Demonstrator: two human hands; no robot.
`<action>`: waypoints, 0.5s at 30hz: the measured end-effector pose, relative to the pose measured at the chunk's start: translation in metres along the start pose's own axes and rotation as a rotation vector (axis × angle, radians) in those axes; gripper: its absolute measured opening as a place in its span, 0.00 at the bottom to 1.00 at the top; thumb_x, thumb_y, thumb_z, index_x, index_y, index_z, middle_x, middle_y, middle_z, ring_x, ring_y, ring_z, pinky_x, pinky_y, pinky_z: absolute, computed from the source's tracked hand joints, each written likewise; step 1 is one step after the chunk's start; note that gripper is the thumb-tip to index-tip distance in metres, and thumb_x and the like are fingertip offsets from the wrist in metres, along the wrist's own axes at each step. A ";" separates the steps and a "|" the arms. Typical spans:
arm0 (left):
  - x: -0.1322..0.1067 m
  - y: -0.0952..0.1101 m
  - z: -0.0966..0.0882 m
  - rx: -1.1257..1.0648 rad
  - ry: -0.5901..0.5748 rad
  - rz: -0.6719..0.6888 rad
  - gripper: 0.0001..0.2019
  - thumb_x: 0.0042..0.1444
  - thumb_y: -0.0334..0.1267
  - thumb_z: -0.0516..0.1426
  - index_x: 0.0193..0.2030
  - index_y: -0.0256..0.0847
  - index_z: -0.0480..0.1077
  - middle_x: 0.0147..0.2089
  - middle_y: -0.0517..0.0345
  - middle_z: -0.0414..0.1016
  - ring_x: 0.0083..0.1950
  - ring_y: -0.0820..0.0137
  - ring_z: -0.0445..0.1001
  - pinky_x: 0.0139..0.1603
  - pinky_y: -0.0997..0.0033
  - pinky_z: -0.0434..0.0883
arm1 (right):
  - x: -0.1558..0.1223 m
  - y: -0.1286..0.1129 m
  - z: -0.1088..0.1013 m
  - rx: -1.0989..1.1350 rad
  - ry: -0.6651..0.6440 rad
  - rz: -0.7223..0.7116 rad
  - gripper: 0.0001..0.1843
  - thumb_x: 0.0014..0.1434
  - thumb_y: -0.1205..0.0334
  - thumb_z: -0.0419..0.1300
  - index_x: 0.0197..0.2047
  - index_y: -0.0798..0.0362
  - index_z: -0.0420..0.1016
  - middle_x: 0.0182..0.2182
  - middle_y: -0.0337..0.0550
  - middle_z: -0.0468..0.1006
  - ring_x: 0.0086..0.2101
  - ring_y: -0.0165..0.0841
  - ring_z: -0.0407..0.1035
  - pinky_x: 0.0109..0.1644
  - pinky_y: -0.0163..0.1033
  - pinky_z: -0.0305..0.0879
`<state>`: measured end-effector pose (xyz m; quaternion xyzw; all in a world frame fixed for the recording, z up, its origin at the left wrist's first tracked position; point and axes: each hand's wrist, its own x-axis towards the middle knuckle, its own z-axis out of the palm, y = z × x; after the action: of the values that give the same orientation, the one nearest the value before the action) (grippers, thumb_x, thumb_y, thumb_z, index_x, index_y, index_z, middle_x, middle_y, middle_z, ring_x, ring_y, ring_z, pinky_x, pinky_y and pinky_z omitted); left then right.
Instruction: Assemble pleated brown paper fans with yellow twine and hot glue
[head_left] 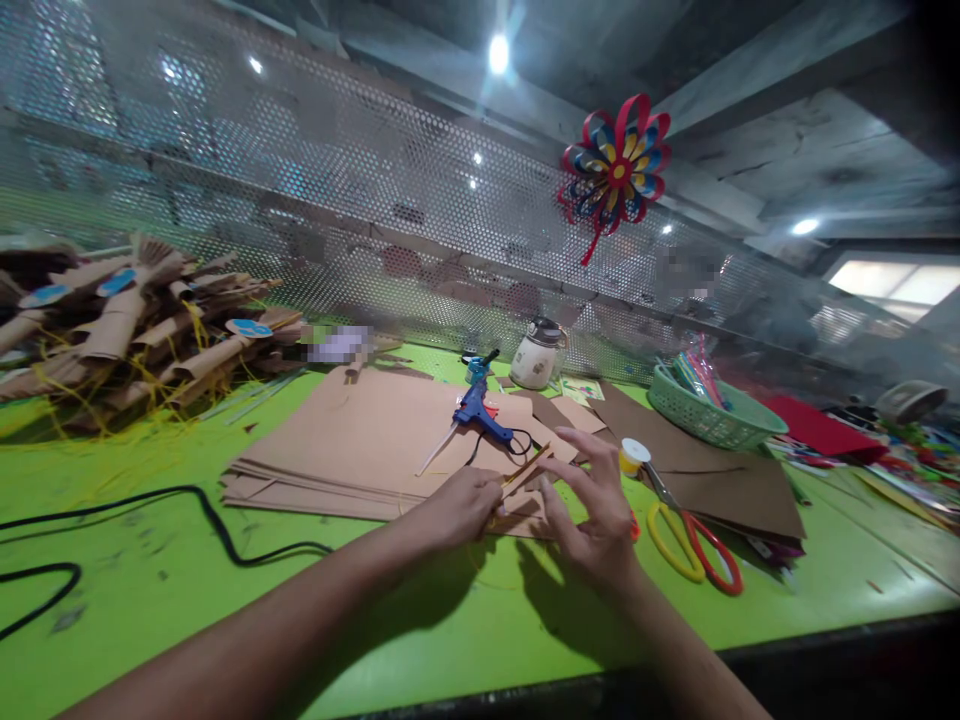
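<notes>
My left hand [469,505] is closed on the near end of a small folded piece of brown paper [527,472]. Close by on the right, my right hand [592,495] has its fingers spread around the paper's far end; whether a fingertip touches it is hard to tell. A thin yellow string seems to trail below the left hand. Both hands are over the front edge of a stack of brown paper sheets [360,420]. On that stack, just beyond my hands, lies a blue glue gun [474,408] with a glue stick in it.
Scissors [694,545] and a yellow thread spool [634,457] lie right of my hands. Farther back are a green basket [720,415], dark brown sheets [705,480] and a jar [536,355]. Paper bundles [120,320] pile up left; a black cable [217,520] crosses the green table.
</notes>
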<state>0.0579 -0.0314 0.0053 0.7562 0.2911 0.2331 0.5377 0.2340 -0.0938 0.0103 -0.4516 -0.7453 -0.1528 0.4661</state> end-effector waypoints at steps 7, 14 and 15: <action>-0.005 0.008 -0.002 -0.019 -0.078 -0.009 0.11 0.54 0.36 0.44 0.23 0.39 0.60 0.21 0.62 0.59 0.22 0.75 0.57 0.24 0.74 0.56 | 0.020 0.022 -0.027 0.119 -0.394 0.081 0.26 0.57 0.67 0.59 0.59 0.50 0.62 0.53 0.51 0.66 0.56 0.41 0.59 0.59 0.52 0.58; -0.014 0.018 -0.010 -0.115 -0.201 -0.089 0.11 0.54 0.37 0.46 0.27 0.37 0.65 0.23 0.62 0.60 0.24 0.75 0.59 0.26 0.75 0.58 | 0.033 0.027 -0.042 0.270 -0.558 0.021 0.13 0.58 0.64 0.61 0.48 0.49 0.73 0.42 0.46 0.70 0.41 0.34 0.68 0.46 0.43 0.68; -0.014 0.019 -0.011 -0.136 -0.222 -0.098 0.10 0.53 0.37 0.47 0.28 0.37 0.66 0.23 0.62 0.60 0.24 0.75 0.59 0.26 0.75 0.58 | 0.034 0.027 -0.043 0.297 -0.541 0.017 0.09 0.59 0.64 0.60 0.44 0.50 0.74 0.39 0.44 0.70 0.38 0.33 0.68 0.43 0.41 0.68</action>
<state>0.0438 -0.0384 0.0259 0.7239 0.2500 0.1407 0.6274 0.2747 -0.0894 0.0559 -0.4089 -0.8528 0.0875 0.3130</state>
